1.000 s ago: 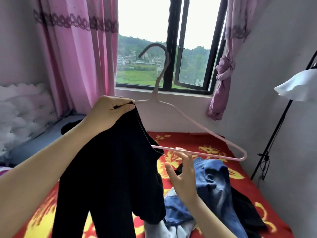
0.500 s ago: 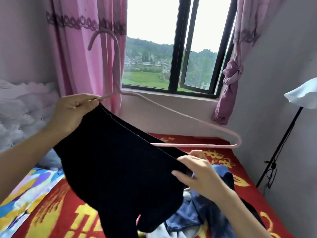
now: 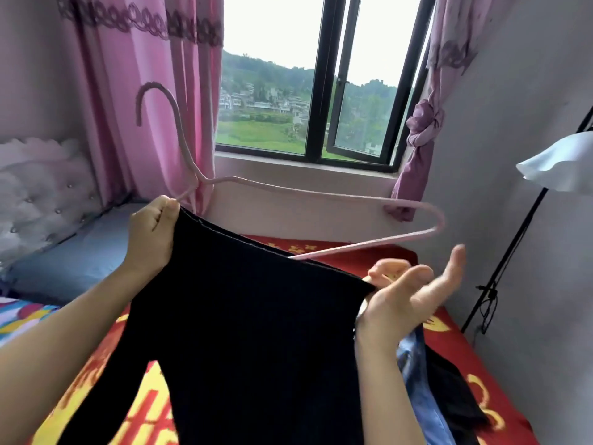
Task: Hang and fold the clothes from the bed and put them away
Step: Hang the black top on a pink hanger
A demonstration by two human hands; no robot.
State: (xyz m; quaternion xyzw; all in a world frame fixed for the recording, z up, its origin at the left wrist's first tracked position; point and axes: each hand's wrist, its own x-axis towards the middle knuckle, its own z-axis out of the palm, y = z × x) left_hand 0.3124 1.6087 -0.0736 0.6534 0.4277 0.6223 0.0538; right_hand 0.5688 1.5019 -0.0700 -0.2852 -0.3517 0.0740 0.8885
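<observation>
My left hand (image 3: 150, 232) grips the left end of a pink wire hanger (image 3: 321, 191) together with the top corner of a black knit garment (image 3: 256, 332). The garment is stretched along the hanger's lower bar and hangs down over the bed, and the hook points up to the left. At the garment's right top corner is my right hand (image 3: 407, 293), palm up with fingers spread and blurred. It touches the edge there. The hanger's right end sticks out bare beyond the cloth.
On the red and yellow bedcover (image 3: 475, 380), blue jeans (image 3: 414, 364) and a dark garment (image 3: 449, 396) lie to the right. A blue pillow (image 3: 73, 252) lies at the tufted headboard on the left. A floor lamp (image 3: 561, 165) stands by the right wall.
The hanger has tilted flatter and its hook has swung right. My right hand has let go its pinch on the garment's edge and turned palm up with fingers spread.
</observation>
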